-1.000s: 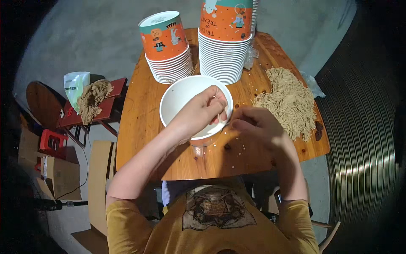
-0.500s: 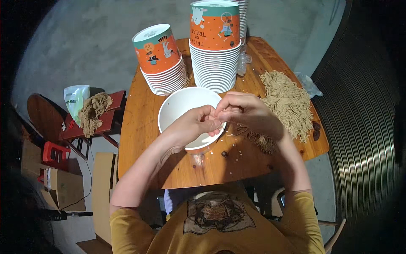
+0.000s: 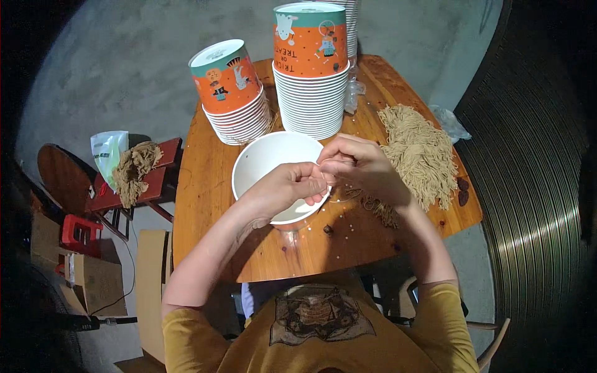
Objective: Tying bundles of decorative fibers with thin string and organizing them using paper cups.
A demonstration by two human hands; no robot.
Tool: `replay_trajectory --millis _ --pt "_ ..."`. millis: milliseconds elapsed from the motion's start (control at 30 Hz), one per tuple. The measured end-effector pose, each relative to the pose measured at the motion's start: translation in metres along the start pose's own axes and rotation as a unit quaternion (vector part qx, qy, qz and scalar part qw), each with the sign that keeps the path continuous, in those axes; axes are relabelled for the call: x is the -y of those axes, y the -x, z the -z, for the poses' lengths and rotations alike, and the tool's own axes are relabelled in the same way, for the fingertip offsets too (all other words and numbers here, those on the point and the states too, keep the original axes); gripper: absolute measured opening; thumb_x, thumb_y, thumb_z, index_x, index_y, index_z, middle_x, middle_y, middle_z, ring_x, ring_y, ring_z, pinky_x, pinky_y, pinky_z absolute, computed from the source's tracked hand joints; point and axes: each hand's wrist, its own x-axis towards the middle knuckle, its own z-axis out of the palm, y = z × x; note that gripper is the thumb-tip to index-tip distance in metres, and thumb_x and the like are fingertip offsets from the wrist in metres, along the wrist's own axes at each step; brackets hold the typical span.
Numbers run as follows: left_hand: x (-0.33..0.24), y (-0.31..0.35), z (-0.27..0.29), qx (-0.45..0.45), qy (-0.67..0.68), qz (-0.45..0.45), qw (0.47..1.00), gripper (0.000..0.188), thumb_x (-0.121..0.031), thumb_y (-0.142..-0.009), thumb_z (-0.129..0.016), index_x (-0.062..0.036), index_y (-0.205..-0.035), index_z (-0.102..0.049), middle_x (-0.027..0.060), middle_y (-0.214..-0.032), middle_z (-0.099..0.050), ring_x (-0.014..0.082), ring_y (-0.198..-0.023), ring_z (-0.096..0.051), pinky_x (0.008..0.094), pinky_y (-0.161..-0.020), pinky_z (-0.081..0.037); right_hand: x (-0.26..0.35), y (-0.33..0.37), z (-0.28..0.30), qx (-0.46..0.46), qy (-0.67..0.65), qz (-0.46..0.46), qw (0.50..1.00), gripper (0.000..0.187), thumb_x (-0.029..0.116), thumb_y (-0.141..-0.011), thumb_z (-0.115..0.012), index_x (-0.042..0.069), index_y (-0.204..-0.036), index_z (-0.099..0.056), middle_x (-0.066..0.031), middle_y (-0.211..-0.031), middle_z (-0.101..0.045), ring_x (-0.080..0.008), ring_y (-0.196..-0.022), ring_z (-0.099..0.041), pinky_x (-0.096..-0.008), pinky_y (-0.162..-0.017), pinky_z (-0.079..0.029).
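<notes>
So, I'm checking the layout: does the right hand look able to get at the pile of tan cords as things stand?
Probably yes: the pile of tan cords lies beside the right hand, on its outer side, with nothing visible between, though that hand looks busy close to the left hand.

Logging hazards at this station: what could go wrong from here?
Loose cords lie close by the right hand and might snag on it. The tall bucket stack stands just behind the open bucket, so a hard backward shove could perhaps topple it.
</notes>
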Motion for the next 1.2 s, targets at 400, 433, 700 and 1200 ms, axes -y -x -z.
replay_trajectory --millis 400,433,700,1200 --pt "-0.005 -0.002 -0.004 -0.039 -0.009 0.012 0.999 0.017 -0.016 -0.09 -0.06 0.001 -0.091 -0.063 -0.0003 -0.075 -0.056 0.0054 -0.066 -0.048 0.0181 -0.06 -0.041 0.003 0.039 -0.022 -0.12 -0.028 -0.153 0.981 0.017 0.018 -0.085 -0.064 0.002 -0.089 -0.059 -0.0029 -0.071 -0.062 -0.0072 -0.064 -0.058 -0.0239 -0.057 -0.047" --pt "-0.003 -0.002 -0.003 -0.039 -0.016 0.01 0.999 0.017 -0.015 -0.09 -0.06 0.0011 -0.091 -0.062 -0.0001 -0.075 -0.057 0.0055 -0.066 -0.048 0.0186 -0.06 -0.041 0.004 0.039 -0.022 -0.119 0.032 -0.133 0.983 0.017 0.017 -0.085 -0.065 0.002 -0.089 -0.058 -0.0033 -0.07 -0.061 -0.0072 -0.064 -0.057 -0.0248 -0.056 -0.047" --pt "-0.009 0.001 0.001 -0.016 0.076 0.055 0.996 0.013 -0.011 -0.089 -0.058 -0.0005 -0.096 -0.061 0.001 -0.081 -0.061 0.0051 -0.068 -0.053 0.0168 -0.06 -0.044 0.015 0.045 -0.051 -0.155 -0.009 -0.135 0.979 0.016 0.014 -0.084 -0.065 0.002 -0.082 -0.055 -0.0032 -0.064 -0.056 -0.0062 -0.058 -0.05 -0.0254 -0.053 -0.043" --pt "-0.011 0.0 0.003 -0.011 0.06 0.044 0.997 0.021 0.006 -0.079 -0.056 -0.0029 -0.097 -0.05 0.0032 -0.087 -0.052 0.0096 -0.076 -0.054 0.0205 -0.069 -0.047 -0.005 0.042 -0.034 -0.183 -0.147 -0.148 0.961 0.015 0.017 -0.089 -0.059 0.002 -0.089 -0.06 -0.0016 -0.066 -0.055 -0.0071 -0.06 -0.05 -0.0251 -0.058 -0.043"
